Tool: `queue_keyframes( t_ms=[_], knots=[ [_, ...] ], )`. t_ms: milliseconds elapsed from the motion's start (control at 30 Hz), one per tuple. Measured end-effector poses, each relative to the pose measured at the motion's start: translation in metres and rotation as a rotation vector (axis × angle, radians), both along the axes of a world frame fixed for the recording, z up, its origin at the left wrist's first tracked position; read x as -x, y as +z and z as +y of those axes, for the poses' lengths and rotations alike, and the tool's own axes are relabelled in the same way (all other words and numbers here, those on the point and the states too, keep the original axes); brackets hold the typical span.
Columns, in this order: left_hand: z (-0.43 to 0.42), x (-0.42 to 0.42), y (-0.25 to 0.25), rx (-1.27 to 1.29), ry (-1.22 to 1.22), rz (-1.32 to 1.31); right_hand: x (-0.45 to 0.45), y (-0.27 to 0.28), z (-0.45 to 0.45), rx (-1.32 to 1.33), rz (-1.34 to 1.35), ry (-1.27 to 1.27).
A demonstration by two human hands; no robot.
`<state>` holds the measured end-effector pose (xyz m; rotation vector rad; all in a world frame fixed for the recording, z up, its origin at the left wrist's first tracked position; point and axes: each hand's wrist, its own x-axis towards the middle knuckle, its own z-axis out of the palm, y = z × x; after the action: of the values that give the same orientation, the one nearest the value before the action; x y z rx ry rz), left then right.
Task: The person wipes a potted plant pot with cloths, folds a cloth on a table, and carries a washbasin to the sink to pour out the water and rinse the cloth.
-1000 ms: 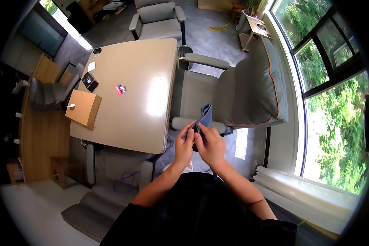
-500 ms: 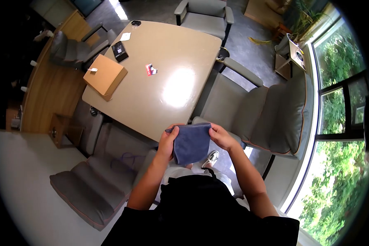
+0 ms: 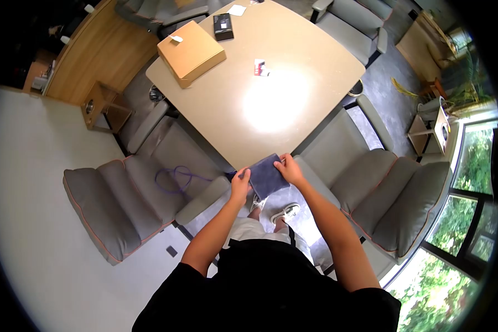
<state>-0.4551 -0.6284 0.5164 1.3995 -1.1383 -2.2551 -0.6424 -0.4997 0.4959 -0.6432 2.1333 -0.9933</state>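
Observation:
A folded blue-grey cloth (image 3: 269, 178) hangs between my two hands, in front of my body and just off the near corner of the table (image 3: 243, 145). My left hand (image 3: 240, 184) pinches its left edge. On the opposite side, my right hand (image 3: 289, 169) grips the upper right edge with the thumb on top. The fingers behind the cloth are partly hidden. Below the cloth, my shoes (image 3: 285, 212) show on the floor.
On the table are a cardboard box (image 3: 191, 52), a black box (image 3: 223, 27), a red-and-white card (image 3: 261, 67) and white paper (image 3: 237, 10). Grey chairs flank me at left (image 3: 166, 160) and right (image 3: 337, 149). A purple cord (image 3: 177, 180) lies on the left chair.
My view has turned and shifted, so the table and chairs sit differently in it. The cloth, still in both hands, is now tilted and looks smaller.

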Motion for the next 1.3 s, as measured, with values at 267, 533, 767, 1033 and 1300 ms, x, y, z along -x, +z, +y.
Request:
queue_keyframes(
  t_ms=[267,533,767,1033,1300],
  knots=[
    [-0.051,0.010,-0.073,0.155,0.020,-0.141,0.034,-0.036,-0.065,0.014,-0.016,0.179],
    [-0.053,0.045,-0.034,1.386,-0.535,-0.339,-0.026,-0.026,-0.050,0.003,0.513,-0.162],
    [-0.078,0.068,-0.054,1.660,-1.023,0.019,-0.065,-0.075,-0.016,-0.027,-0.532,-0.785],
    [-0.071,0.054,-0.057,1.571,-1.263,0.091,-0.060,-0.073,-0.034,0.117,-0.569,-0.825],
    [-0.077,0.050,-0.063,1.560,-1.356,0.067,-0.040,-0.072,-0.032,0.148,-0.604,-0.918]
  ],
)
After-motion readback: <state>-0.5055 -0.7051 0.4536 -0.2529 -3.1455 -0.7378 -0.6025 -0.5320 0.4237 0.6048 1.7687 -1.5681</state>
